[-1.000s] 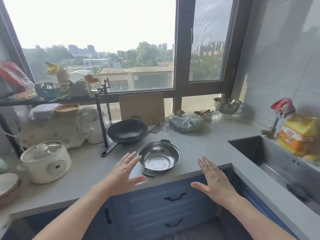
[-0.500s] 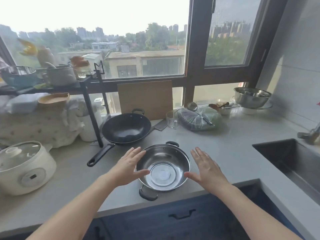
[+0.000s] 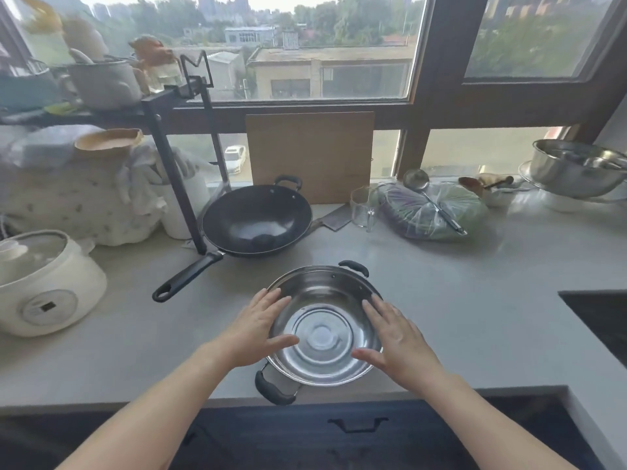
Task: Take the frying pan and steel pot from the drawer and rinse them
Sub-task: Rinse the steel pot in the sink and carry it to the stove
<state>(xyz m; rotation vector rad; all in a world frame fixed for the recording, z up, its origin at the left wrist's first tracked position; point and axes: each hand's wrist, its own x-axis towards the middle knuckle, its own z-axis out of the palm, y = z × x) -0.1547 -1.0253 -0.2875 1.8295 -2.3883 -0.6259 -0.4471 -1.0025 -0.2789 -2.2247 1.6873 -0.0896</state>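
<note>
A steel pot (image 3: 322, 337) with two black handles stands on the grey counter near its front edge, above a shut dark drawer (image 3: 358, 425). My left hand (image 3: 256, 330) lies over the pot's left rim and my right hand (image 3: 398, 337) over its right rim. On both hands the fingers are stretched and apart, with the thumbs over the inside of the pot. The pot rests on the counter. Behind it to the left sits a black frying pan (image 3: 257, 220), its long handle pointing toward the front left, untouched.
A white electric cooker (image 3: 44, 286) stands at the left, beside a black rack post (image 3: 176, 184). A wooden board (image 3: 310, 154), a cleaver (image 3: 330, 222), a glass cup (image 3: 363, 206) and bagged greens (image 3: 431, 212) line the back. Steel bowls (image 3: 576, 167) sit far right; the sink (image 3: 600, 317) opens at the right edge.
My view has moved closer and tipped down onto the counter. Both hands have come forward and inward, from beside the pot onto its rim. The pot and pan have not moved.
</note>
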